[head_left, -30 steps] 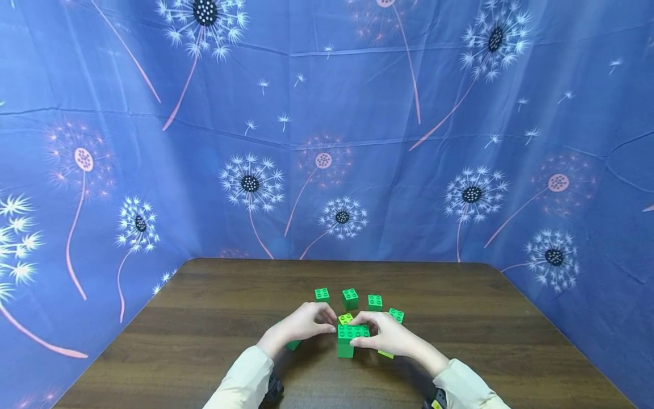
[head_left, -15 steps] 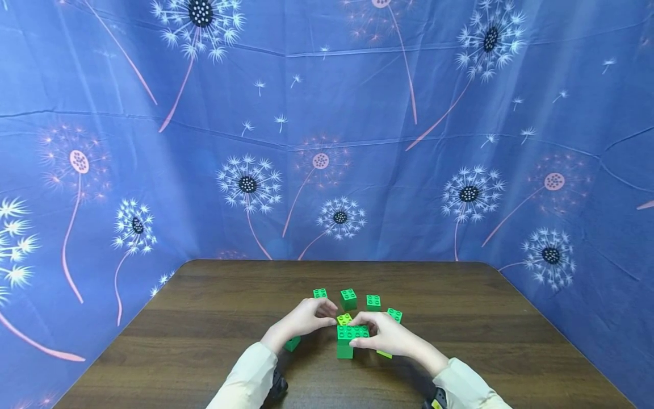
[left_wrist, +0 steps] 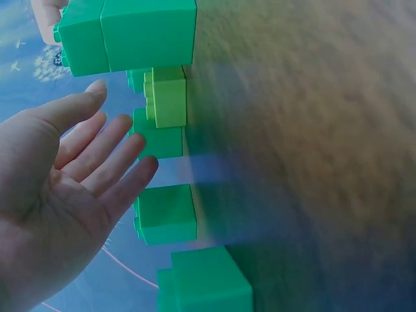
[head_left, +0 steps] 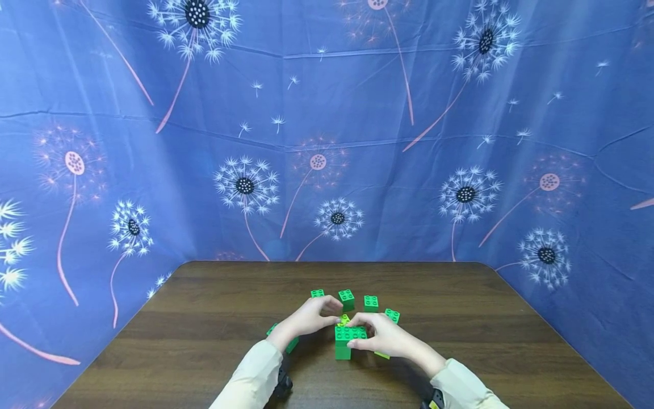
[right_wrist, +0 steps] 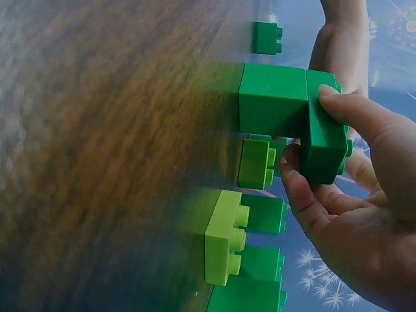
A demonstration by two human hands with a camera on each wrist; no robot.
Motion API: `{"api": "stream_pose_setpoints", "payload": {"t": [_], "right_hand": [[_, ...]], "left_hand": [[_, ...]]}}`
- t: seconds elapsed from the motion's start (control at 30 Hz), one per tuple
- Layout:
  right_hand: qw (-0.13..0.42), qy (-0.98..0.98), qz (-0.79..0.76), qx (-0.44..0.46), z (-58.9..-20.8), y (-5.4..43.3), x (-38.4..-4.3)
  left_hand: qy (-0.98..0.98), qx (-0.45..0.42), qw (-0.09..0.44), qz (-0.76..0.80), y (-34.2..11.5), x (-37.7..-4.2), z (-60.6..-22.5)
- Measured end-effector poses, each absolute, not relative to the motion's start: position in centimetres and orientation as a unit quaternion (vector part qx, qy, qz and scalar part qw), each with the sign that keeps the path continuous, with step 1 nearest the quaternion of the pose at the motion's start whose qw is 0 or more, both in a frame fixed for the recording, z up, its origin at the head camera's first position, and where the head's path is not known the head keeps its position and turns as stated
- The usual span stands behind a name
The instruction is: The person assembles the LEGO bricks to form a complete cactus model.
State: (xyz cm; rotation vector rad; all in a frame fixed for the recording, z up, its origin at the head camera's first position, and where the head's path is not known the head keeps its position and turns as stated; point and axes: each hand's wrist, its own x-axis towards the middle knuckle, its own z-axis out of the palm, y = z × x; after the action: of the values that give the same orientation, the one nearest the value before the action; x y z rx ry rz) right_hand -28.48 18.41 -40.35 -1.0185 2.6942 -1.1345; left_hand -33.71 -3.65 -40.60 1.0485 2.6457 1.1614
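My right hand (head_left: 384,335) pinches a long green building brick (head_left: 351,334) between thumb and fingers, seen closely in the right wrist view. This brick sits on one end of a taller green block (right_wrist: 273,99), which stands on the table, so the other end overhangs. Behind them lies a small yellow-green brick (left_wrist: 170,97), partly covered in the head view. My left hand (head_left: 313,316) hovers to the left, its fingertips close to the yellow-green brick. In the left wrist view, its fingers are loosely extended and hold nothing.
Green bricks stand in an arc behind the hands, among them a left one (head_left: 317,293), a middle one (head_left: 346,298) and a right one (head_left: 370,303). Another yellow-green brick (right_wrist: 222,237) lies beneath my right hand. More green bricks (head_left: 292,344) sit by my left wrist.
My left hand has moved a little to the right, nearer the yellow-green brick. The right hand keeps its grip on the long green brick. The head view has shifted slightly.
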Motion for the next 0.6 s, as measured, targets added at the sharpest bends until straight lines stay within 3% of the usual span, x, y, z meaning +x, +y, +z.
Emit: {"api": "stream_pose_setpoints", "payload": {"t": [0.6], "right_hand": [[0.019,0.87,-0.367,-0.329,-40.51,18.51,-28.57]], "left_hand": [[0.865,0.347,0.042,0.361,-3.12,-34.39,-41.21]]}}
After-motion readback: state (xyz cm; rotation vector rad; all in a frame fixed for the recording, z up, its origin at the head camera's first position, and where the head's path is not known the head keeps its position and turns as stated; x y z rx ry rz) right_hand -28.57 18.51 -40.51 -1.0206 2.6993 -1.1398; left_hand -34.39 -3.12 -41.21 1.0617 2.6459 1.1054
